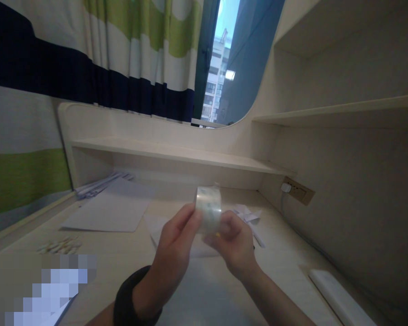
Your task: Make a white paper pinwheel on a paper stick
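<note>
A wide roll of clear tape (209,206) is held up above the desk, in front of me. My left hand (178,240) grips its left side, thumb against the outer face. At the lower right of the roll is my right hand (236,246), its fingers curled and closed against the edge. A small yellow spot (218,234) shows by the right fingertips; I cannot make out what it is. Behind the hands a sheet of white paper (197,246) lies on the desk, partly hidden. Folded white paper pieces (250,215) lie just beyond my right hand.
White paper sheets (112,206) lie at the back left, with a pile of cotton swabs (59,245) nearer. A long white object (340,294) is at the right. A plug (286,187) sits in the wall socket, its cable (306,240) running along the wall. A low shelf (177,153) spans the back.
</note>
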Tool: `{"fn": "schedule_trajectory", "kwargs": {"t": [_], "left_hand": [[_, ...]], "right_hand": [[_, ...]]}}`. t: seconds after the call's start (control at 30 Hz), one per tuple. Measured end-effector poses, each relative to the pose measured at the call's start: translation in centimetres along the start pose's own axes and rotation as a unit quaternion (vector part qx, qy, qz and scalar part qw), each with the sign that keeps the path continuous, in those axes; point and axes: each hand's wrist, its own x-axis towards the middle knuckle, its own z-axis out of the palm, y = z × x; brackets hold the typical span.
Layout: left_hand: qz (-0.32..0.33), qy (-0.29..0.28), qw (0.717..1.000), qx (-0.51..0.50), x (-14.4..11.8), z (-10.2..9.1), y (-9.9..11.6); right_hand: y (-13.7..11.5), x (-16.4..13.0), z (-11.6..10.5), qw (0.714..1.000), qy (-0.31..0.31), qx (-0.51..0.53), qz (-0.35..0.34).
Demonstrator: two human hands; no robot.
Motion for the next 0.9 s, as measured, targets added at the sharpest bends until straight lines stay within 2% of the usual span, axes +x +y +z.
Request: {"fn": "schedule_trajectory", "kwargs": {"t": [0.27, 0.67, 0.9], "left_hand": [[-0.007, 0.024, 0.999, 0.030, -0.1, -0.1, -0.2], [-0.030, 0.047, 0.998, 0.019, -0.3, 0.0, -0.2], [-0.024, 0.017, 0.999, 0.029, 0.1, 0.0, -0.3]], "right_hand": [[-0.2, 0.0, 0.0, 1.000, -0.008, -0.010, -0.004], [1.3, -0.6, 0.4, 0.999, 0.000, -0.032, -0.011], [1.2, -0.3, 0.7, 0.999, 0.042, -0.010, -0.009]]}}
